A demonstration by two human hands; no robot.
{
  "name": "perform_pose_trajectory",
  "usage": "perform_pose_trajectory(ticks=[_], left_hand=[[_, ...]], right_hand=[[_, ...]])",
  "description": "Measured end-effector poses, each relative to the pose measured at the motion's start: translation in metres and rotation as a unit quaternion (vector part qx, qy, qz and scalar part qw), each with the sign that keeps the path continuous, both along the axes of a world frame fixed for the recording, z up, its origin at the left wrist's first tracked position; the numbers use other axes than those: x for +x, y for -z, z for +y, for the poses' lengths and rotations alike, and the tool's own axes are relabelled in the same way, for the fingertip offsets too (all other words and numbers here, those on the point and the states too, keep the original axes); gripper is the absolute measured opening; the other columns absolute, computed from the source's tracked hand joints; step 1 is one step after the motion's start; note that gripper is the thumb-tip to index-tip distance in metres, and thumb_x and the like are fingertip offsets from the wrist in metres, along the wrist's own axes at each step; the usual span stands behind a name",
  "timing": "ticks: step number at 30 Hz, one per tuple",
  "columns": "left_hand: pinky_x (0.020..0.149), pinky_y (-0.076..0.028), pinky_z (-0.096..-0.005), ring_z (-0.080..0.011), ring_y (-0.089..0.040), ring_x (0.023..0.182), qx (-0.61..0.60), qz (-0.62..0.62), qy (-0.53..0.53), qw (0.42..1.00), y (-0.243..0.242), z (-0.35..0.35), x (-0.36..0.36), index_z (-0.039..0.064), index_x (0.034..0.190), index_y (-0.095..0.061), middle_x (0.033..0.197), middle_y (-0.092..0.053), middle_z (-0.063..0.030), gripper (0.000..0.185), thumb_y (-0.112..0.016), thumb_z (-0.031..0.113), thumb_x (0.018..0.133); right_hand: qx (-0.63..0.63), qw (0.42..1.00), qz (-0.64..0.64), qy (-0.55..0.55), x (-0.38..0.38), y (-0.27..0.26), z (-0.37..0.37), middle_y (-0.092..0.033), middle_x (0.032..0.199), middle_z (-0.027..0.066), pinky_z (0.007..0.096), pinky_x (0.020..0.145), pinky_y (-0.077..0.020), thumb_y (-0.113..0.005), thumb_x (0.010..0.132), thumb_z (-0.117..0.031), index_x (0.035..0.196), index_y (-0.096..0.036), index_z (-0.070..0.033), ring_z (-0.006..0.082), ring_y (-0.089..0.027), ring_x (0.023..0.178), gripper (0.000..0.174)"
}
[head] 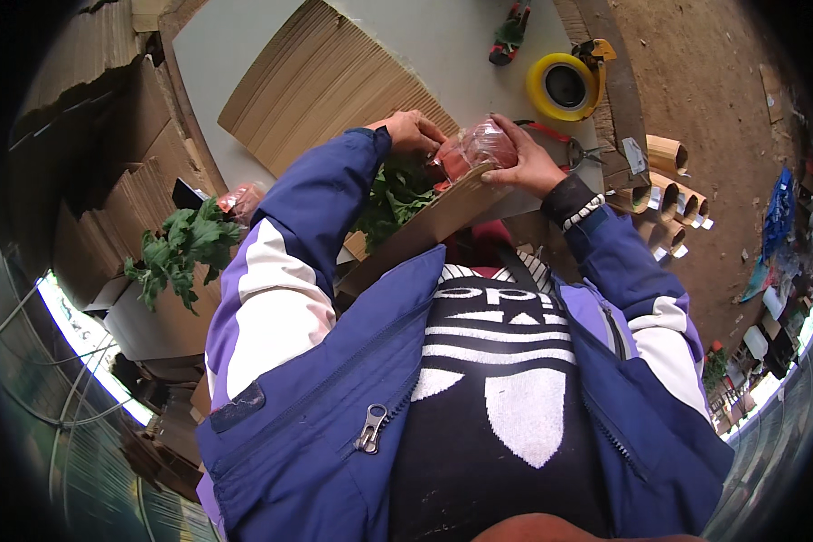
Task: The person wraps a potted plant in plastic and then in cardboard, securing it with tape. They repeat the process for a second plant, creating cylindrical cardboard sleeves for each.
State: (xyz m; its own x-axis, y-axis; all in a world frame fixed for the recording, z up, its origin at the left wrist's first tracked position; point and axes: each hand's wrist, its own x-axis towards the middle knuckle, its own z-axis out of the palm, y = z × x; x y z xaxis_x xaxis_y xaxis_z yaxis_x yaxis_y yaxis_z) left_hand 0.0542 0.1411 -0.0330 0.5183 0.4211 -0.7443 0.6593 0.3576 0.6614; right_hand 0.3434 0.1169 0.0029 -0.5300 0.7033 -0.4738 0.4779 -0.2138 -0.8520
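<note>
A leafy bunch lies on a corrugated cardboard sheet (325,81), its reddish head (477,146) wrapped in clear plastic film and its green leaves (400,196) between my forearms. My right hand (525,159) grips the wrapped head, fingers over the film and thumb on the edge of a raised cardboard flap (433,220). From the other side, my left hand (413,130) rests its fingertips at the near edge of the film; whether they pinch anything is hidden. A second film-wrapped bunch (240,202) with drooping leaves (183,251) lies beyond my left sleeve.
On the white tabletop (440,34) are red-handled pruning shears (576,154), another red-handled tool (509,34) and a yellow tape dispenser (564,87). Stacked cardboard (122,217) stands at the left. Several rolled cardboard sleeves (667,196) lie beyond the table's right edge.
</note>
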Motion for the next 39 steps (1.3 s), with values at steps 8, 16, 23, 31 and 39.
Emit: perform_pose_trajectory(ticks=[8, 16, 23, 31, 39], left_hand=[[0.100, -0.048, -0.0403, -0.0294, -0.056, 0.119, 0.028, 0.037, -0.001, 0.999, 0.002, -0.004, -0.001, 0.018, 0.116, -0.076, 0.124, -0.057, -0.0127, 0.035, -0.075, 0.030, 0.083], [0.100, -0.049, -0.0412, -0.0302, -0.058, 0.115, 0.161, 0.072, 0.059, 0.983, 0.028, -0.009, -0.001, 0.016, 0.110, -0.076, 0.118, -0.063, -0.0119, 0.029, -0.072, 0.030, 0.085], [0.098, -0.049, -0.0423, -0.0295, -0.059, 0.114, 0.214, 0.045, 0.050, 0.974, 0.038, -0.016, -0.008, 0.014, 0.105, -0.077, 0.114, -0.066, -0.0102, 0.025, -0.073, 0.030, 0.086], [0.101, -0.045, -0.0439, -0.0267, -0.055, 0.115, 0.230, 0.068, 0.070, 0.968, 0.027, -0.022, -0.007, 0.023, 0.104, -0.078, 0.119, -0.065, 0.0003, 0.021, -0.073, 0.033, 0.086], [0.105, -0.037, -0.0449, -0.0229, -0.052, 0.112, 0.233, 0.060, 0.082, 0.967, 0.028, -0.028, -0.010, 0.027, 0.101, -0.079, 0.120, -0.068, 0.0132, 0.018, -0.069, 0.035, 0.088]], right_hand=[[-0.032, 0.999, -0.001, -0.005, -0.001, -0.006, 0.006, -0.045, 0.148, 0.0222, 0.0376, 0.114, -0.0377, -0.089, 0.063, -0.038, 0.153, -0.036, -0.003, 0.0317, -0.047, 0.137, 0.110], [-0.038, 0.999, 0.012, -0.005, -0.005, 0.013, 0.012, -0.044, 0.149, 0.0225, 0.0354, 0.112, -0.0401, -0.088, 0.072, -0.043, 0.152, -0.036, -0.001, 0.0306, -0.049, 0.135, 0.104], [0.229, 0.955, -0.111, 0.155, -0.006, 0.000, -0.035, -0.043, 0.148, 0.0253, 0.0443, 0.112, -0.0394, -0.075, 0.084, -0.051, 0.151, -0.034, -0.003, 0.0404, -0.049, 0.133, 0.092], [0.258, 0.946, -0.044, 0.190, -0.035, 0.008, -0.040, -0.063, 0.131, 0.0172, 0.0361, 0.102, -0.0494, -0.075, 0.086, -0.037, 0.133, -0.060, -0.005, 0.0299, -0.063, 0.119, 0.059], [0.316, 0.931, -0.050, 0.176, -0.034, 0.005, -0.027, -0.070, 0.118, 0.0154, 0.0368, 0.090, -0.0564, -0.075, 0.083, -0.036, 0.120, -0.069, -0.006, 0.0307, -0.070, 0.105, 0.048]])
